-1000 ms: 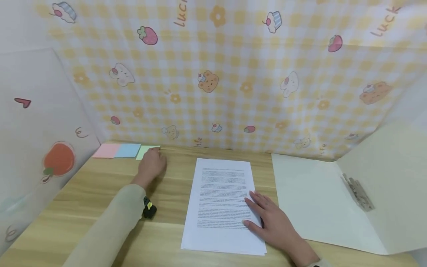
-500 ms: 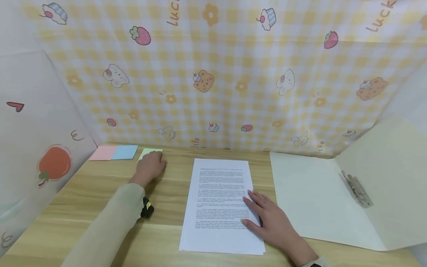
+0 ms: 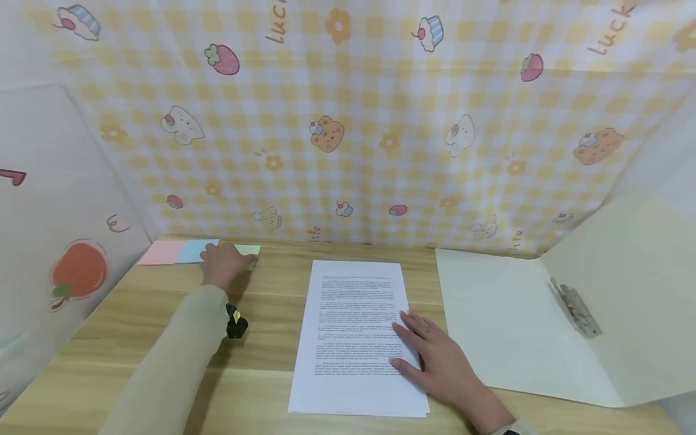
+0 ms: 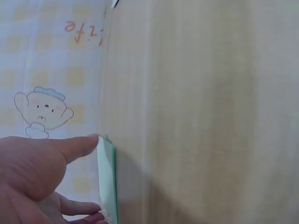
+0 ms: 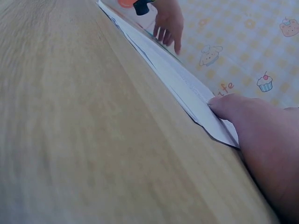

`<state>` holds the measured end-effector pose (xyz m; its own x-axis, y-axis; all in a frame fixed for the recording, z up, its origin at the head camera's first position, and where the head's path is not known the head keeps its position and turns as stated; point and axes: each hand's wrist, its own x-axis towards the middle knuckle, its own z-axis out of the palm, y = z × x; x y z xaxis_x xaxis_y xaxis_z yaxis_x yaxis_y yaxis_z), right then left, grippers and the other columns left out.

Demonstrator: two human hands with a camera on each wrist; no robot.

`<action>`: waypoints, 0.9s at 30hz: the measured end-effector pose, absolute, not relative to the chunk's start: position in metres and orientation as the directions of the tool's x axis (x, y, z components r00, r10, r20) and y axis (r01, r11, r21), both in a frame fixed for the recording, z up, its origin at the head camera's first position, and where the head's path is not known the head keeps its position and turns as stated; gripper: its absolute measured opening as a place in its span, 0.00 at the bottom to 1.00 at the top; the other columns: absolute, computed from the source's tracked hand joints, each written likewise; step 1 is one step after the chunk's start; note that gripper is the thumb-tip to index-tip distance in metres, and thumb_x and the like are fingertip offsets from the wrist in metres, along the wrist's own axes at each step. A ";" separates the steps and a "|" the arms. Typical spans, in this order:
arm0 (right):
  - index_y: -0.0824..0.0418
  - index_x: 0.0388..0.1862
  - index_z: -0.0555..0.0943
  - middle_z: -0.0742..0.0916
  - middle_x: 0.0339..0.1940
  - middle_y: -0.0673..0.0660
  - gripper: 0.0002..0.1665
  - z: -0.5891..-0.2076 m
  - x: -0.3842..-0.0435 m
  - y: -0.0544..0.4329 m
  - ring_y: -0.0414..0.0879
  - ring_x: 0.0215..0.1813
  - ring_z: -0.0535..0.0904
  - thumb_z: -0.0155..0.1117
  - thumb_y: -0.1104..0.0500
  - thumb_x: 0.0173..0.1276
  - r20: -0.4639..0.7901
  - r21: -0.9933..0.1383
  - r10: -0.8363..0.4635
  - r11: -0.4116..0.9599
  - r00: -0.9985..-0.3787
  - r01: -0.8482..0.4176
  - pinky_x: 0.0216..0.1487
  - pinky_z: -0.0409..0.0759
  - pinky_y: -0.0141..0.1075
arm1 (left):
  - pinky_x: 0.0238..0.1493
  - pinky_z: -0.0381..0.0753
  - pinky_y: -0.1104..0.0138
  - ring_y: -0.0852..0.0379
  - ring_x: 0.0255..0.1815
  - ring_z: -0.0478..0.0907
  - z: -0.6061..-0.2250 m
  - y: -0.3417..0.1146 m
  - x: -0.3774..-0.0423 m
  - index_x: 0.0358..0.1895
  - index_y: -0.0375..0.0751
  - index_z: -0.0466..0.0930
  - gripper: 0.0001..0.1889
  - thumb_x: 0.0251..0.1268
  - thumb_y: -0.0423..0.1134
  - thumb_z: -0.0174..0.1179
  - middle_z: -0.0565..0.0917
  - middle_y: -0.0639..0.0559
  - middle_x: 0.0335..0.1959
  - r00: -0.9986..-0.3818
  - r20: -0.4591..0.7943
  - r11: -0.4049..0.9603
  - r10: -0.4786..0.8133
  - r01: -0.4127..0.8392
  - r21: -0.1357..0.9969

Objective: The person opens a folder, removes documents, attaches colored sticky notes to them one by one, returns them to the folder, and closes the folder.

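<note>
My left hand is spread wide at green notes; right hand rests loosely on papers; careless dragging could skid either.

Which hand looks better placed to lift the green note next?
Probably the left: the left hand is at the green note, its thumb tip by the edge. The right hand rests on the printed pages, away from that note.
</note>
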<state>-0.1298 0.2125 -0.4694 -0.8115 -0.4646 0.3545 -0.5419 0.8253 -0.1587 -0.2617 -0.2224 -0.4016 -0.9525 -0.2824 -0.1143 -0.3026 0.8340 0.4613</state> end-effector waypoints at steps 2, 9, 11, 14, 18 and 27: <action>0.50 0.66 0.81 0.79 0.72 0.54 0.36 -0.470 -0.130 0.212 0.54 0.73 0.75 0.65 0.33 0.66 0.358 -0.156 -0.465 0.825 -0.810 -0.543 0.71 0.74 0.52 | 0.52 0.73 0.42 0.28 0.53 0.64 -0.397 -0.222 -0.262 0.45 0.19 0.76 0.31 0.67 0.53 0.63 0.67 0.18 0.54 -0.943 -0.136 0.825 -0.302 -0.331 0.459; 0.49 0.67 0.80 0.79 0.73 0.53 0.37 -0.471 -0.130 0.212 0.53 0.74 0.75 0.66 0.32 0.64 0.354 -0.159 -0.460 0.829 -0.815 -0.537 0.71 0.74 0.51 | 0.53 0.70 0.45 0.35 0.48 0.63 -0.391 -0.224 -0.268 0.50 0.21 0.74 0.30 0.63 0.49 0.67 0.69 0.19 0.56 -0.919 -0.221 0.795 -0.326 -0.393 0.462; 0.49 0.67 0.80 0.78 0.73 0.52 0.37 -0.471 -0.130 0.213 0.52 0.74 0.75 0.66 0.32 0.64 0.349 -0.164 -0.457 0.830 -0.818 -0.533 0.72 0.74 0.51 | 0.54 0.70 0.46 0.35 0.48 0.63 -0.390 -0.223 -0.269 0.51 0.21 0.73 0.31 0.61 0.49 0.68 0.69 0.19 0.57 -0.918 -0.242 0.793 -0.314 -0.394 0.465; 0.48 0.68 0.79 0.78 0.74 0.52 0.37 -0.471 -0.130 0.213 0.51 0.75 0.74 0.65 0.32 0.65 0.341 -0.172 -0.457 0.829 -0.821 -0.533 0.73 0.72 0.50 | 0.56 0.70 0.44 0.33 0.50 0.63 -0.388 -0.224 -0.270 0.60 0.16 0.65 0.39 0.59 0.48 0.69 0.67 0.18 0.59 -0.916 -0.254 0.775 -0.311 -0.399 0.490; 0.48 0.68 0.79 0.78 0.74 0.52 0.38 -0.471 -0.130 0.212 0.50 0.75 0.73 0.65 0.32 0.65 0.337 -0.178 -0.457 0.828 -0.823 -0.532 0.74 0.72 0.49 | 0.60 0.71 0.41 0.27 0.56 0.67 -0.385 -0.225 -0.270 0.70 0.13 0.47 0.51 0.59 0.45 0.69 0.64 0.15 0.62 -0.924 -0.254 0.767 -0.285 -0.379 0.518; 0.49 0.68 0.79 0.78 0.73 0.53 0.38 -0.470 -0.129 0.214 0.52 0.74 0.74 0.66 0.33 0.65 0.353 -0.158 -0.468 0.823 -0.810 -0.545 0.72 0.74 0.51 | 0.38 0.80 0.56 0.38 0.42 0.79 -0.391 -0.230 -0.263 0.59 0.17 0.70 0.33 0.57 0.40 0.69 0.80 0.25 0.50 -0.950 -0.149 0.738 -0.273 -0.307 0.601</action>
